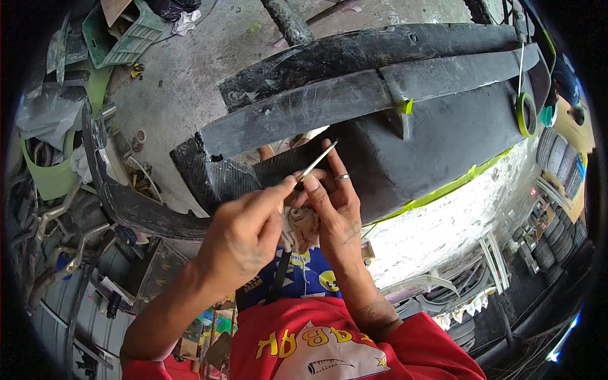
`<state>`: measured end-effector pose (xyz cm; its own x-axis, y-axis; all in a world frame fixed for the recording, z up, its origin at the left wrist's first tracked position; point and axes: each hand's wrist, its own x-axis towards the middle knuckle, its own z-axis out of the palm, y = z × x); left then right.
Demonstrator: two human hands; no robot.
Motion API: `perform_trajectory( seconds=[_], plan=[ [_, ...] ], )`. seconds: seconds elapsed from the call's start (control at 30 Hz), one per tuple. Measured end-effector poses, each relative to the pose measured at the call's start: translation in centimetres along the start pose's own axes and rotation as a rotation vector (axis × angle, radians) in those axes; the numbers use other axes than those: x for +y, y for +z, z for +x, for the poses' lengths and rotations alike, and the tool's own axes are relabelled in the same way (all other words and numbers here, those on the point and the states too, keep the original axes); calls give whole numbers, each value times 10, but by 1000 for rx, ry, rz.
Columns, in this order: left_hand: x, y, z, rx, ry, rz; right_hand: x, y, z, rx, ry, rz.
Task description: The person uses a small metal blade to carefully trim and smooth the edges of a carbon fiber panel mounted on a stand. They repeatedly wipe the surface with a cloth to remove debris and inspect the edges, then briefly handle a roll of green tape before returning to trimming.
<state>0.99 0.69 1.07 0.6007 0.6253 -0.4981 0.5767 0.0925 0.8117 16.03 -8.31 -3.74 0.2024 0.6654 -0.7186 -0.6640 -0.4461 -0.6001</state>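
My left hand (244, 231) is closed, pinching the near end of a thin, pale metal scraper-like tool (314, 163) with a dark pointed tip. The tip slants up and away to the right. My right hand (339, 209), wearing a ring, lies along the tool; its thumb presses by the shaft and its index finger stretches behind the tip. A crumpled pale cloth (300, 229) hangs just below both hands; whether fingers grip it is hidden. Beyond the hands lies a large black body panel (443, 130), woven-textured at its left part.
Yellow-green masking tape (437, 193) edges the panel's near side. A tape roll (525, 115) hangs at its right end. To the left are a curved black frame (120, 206), metal pipes (60, 218) and a green crate (126, 39). Tyres (557, 155) stand at the right.
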Motion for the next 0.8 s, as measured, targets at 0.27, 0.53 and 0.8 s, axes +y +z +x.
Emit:
perform_trajectory(
  seconds=[0.27,0.53,0.8],
  plan=[
    [3,3,-1,-18,-6,136,-2,2,0,10,33,16],
    [-5,12,-7,12,8,124,-3,3,0,27,30,-55],
    [-12,17,-7,75,105,100,0,2,1,11,1,-55]
  ],
)
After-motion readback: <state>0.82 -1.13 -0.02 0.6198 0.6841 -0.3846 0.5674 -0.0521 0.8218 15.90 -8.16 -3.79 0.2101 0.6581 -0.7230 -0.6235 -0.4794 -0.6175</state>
